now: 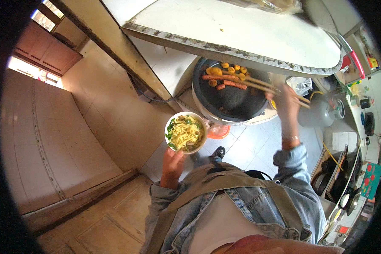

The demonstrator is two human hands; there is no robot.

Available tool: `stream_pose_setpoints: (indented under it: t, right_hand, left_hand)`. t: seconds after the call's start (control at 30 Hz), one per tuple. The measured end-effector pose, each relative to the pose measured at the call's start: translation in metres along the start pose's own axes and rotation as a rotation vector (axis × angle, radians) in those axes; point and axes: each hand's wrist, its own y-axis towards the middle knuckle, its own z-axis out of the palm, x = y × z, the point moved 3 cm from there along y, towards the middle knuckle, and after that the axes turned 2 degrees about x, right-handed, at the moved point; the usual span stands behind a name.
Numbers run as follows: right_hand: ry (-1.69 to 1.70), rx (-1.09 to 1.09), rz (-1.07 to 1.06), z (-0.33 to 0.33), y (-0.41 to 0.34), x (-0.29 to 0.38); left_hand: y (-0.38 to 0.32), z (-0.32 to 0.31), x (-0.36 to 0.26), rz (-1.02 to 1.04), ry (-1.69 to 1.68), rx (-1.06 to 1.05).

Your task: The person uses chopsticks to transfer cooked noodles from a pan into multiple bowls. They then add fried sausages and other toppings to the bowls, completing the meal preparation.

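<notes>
My left hand grips the near rim of a white bowl, which is filled with yellow noodles and green leafy vegetables. Wooden chopsticks extend from my right hand, which is blurred. Their tips reach over a dark round electric pan, among reddish sausages and round yellow-brown pieces. Whether the tips pinch any piece cannot be made out. The bowl is apart from the pan, to its lower left.
A white shelf with a worn edge overhangs the pan's far side. An orange plastic basket sits below the pan. At right are a grey gas cylinder and a red-handled utensil. A wooden-framed partition runs along the left.
</notes>
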Motion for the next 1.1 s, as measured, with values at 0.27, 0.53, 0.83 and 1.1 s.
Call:
stream_pose_setpoints:
  t: [0.27, 0.53, 0.83, 1.1]
  right_hand:
    - [0.565, 0.103, -0.795, -0.104, -0.097, 0.132]
    - [1.068, 0.671, -0.628, -0.098, -0.125, 0.195]
    - [0.976, 0.74, -0.611, -0.113, -0.134, 0.196]
    - [0.648, 0.088, -0.66, -0.111, -0.141, 0.172]
  left_hand:
    - [0.003, 0.0, -0.001, 0.082, -0.123, 0.067]
    - [0.009, -0.014, 0.005, 0.037, -0.225, 0.182]
    - [0.005, -0.01, 0.006, 0.027, -0.252, 0.179]
    - [0.005, -0.002, 0.003, 0.008, -0.183, 0.144]
